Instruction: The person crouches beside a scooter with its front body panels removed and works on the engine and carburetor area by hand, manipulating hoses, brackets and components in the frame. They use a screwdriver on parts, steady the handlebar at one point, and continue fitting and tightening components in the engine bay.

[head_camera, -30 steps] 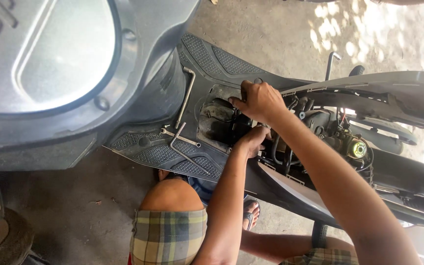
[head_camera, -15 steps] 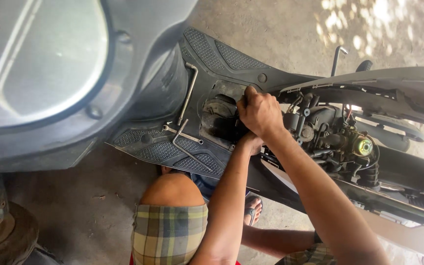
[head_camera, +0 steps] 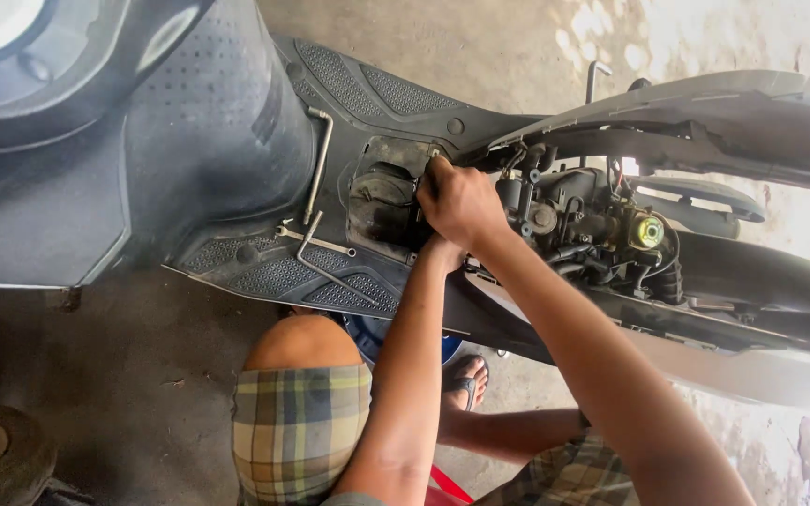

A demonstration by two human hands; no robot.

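Hands (head_camera: 457,201) crowded inside scooter's open hatch (head_camera: 388,201)

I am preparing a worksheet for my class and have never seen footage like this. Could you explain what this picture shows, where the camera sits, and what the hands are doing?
The picture comes from one camera worn on a person's head, looking down at their own bare arms; no robot is involved. The person crouches beside a dark grey plastic scooter whose side panels are off, so the engine parts show. Both hands reach into an open hatch in the ribbed footboard. The right hand lies on top, curled around something inside that cannot be seen. The left hand is mostly hidden beneath it, so what it holds cannot be told. On the footboard lie silver metal tools: two long bent rod wrenches and a small flat spanner. Below are plaid shorts and a sandalled foot on concrete.
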